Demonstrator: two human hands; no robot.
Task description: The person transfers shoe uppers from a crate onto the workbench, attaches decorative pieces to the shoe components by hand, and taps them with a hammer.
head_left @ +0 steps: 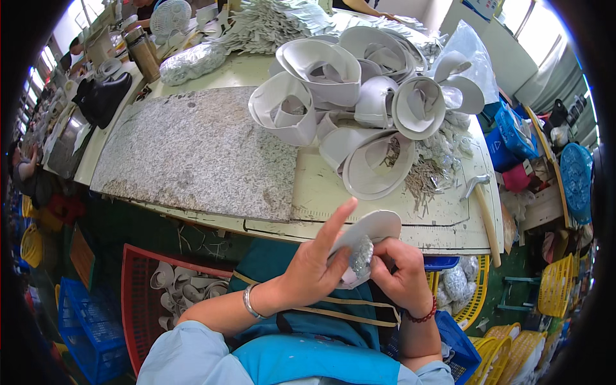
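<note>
Blue apron (pixel 301 359), lower centre | left fingers (pixel 337 221), right fingers (pixel 388 253) pinched pale piece (pixel 377 224), seemingly unfinished | curled pieces (pixel 344 90) lay upper centre

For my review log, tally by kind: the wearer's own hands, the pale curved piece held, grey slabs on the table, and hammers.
Hands: 2, left hand and right hand
Pale curved piece: 1
Grey slab: 1
Hammer: 1
Total: 5
</note>
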